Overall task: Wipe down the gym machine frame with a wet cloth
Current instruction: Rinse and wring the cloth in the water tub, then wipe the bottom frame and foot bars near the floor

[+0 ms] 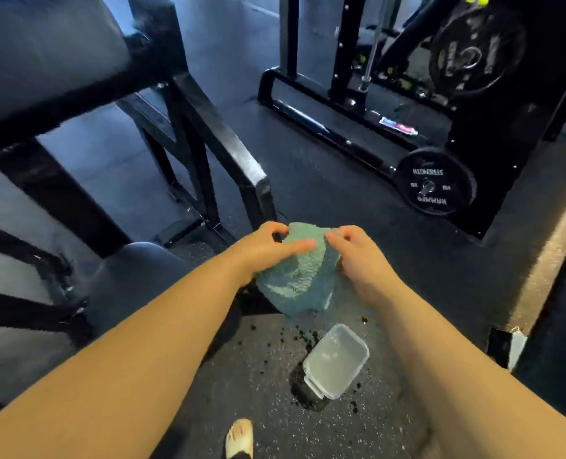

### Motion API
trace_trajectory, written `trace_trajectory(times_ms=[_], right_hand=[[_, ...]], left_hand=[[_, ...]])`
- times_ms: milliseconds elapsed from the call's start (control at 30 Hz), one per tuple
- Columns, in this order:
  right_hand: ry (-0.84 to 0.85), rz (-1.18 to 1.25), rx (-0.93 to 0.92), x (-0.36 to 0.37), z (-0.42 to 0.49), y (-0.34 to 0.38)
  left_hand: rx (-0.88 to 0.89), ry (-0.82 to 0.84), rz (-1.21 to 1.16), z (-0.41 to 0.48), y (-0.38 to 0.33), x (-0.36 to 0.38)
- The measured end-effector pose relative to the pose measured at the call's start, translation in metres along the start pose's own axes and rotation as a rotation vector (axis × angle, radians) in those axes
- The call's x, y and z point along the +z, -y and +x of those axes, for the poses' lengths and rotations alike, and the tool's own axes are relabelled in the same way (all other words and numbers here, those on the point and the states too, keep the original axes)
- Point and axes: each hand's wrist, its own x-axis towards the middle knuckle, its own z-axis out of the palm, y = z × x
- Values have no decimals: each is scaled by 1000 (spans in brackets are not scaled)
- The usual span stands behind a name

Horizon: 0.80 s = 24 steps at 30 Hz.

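Teal and nubbly, the cloth (300, 273) hangs in mid-air near the middle of the scene, held up between both hands above the speckled rubber floor (248, 366). The left hand (265, 246) grips its upper left edge, with the fingers curled over the top and the thumb laid across the near face of the fabric. The right hand (361, 256) pinches the upper right edge, its fingers bent round the fold. The cloth is bunched into a thick pad whose lower corner droops toward the near side. To the left and farther off stands the black gym machine frame (215, 134), a set of painted steel bars sloping down to the right. Its nearest corner post ends just beyond the left hand, apart from the cloth. A dark padded cushion (43, 44) sits on the frame at the far left, and a rounded dark seat pad (136, 273) lies beneath the left forearm. On the floor on the near side, below the cloth, sits a clear plastic container (336, 359) with dark wet splashes (305, 392) around it. A foot in a pale sandal (240, 437) shows at the near edge. Far to the right a black weight plate (435, 185) is mounted low on another rack (308, 119), and a small striped tube (397, 126) lies by that rack's base.
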Motion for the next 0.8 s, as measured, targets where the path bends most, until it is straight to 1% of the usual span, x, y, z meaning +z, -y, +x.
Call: trace_trajectory(times_ms=[67,133,200,267,367,400,433,500,533,600,700,733,800], right_hand=[[36,35,3,14,11,23],[144,61,-12,25,23,38],[209,-58,-42,35,31,49],[246,-276,-70,41,40,63],[301,-871,-155,46,58,81],[299,-979,-177,48,61,87],[279,-1017,-180,49,64,92],[220,-915,-173,51,70,95],[197,-829,-162,52,72,95],[161,-615,-131,57,74,96],[64,-224,32,68,78,93],[50,-114,91,72,81,90],[63,39,164,75,87,85]], left_hand=[[2,43,139,-9,1,-36],[46,22,286,-12,2,-64],[72,-24,404,-16,3,-90],[80,-68,487,-19,3,-112],[87,-58,508,-22,4,-144],[88,-44,556,-20,4,-153],[90,-41,635,-19,4,-159],[75,-83,768,-10,5,-168],[64,-114,770,-5,6,-169],[19,-170,669,8,5,-165],[-40,-335,619,26,-13,-144],[-56,-363,559,30,-23,-133],[-74,-365,305,36,-47,-108]])
